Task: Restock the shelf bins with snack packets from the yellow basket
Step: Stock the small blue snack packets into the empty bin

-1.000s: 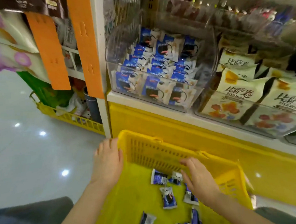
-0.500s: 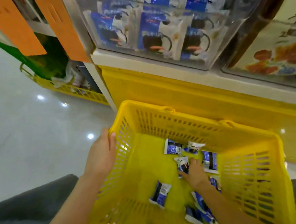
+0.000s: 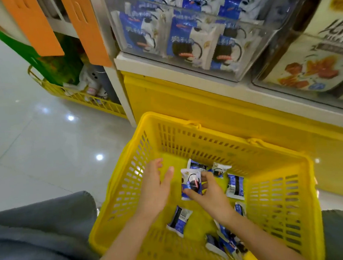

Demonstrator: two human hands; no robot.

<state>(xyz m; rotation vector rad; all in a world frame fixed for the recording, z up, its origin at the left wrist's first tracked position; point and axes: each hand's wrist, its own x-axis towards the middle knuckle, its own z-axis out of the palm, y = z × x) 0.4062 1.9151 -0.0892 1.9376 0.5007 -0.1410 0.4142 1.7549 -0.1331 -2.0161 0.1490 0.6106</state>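
Note:
A yellow basket (image 3: 270, 184) sits on my lap below the shelf, with several blue-and-white snack packets loose on its floor. My right hand (image 3: 208, 196) is inside it, fingers closed on one snack packet (image 3: 191, 186) lifted off the floor. My left hand (image 3: 156, 189) is also inside the basket, just left of that packet, fingers spread and holding nothing. Another packet (image 3: 179, 219) lies under my wrists, one more (image 3: 235, 187) to the right. The clear shelf bin (image 3: 181, 34) above holds the same blue packets.
A second clear bin (image 3: 313, 61) to the right holds pale packets with orange pictures. The yellow shelf base (image 3: 185, 101) stands behind the basket. Another yellow basket (image 3: 80, 95) with goods sits on the floor at the left, under orange tags (image 3: 88, 28). Grey trouser legs flank the basket.
My left hand has let go of the basket's left rim and moved inside, beside the right hand. My right hand has lifted one packet off the basket floor.

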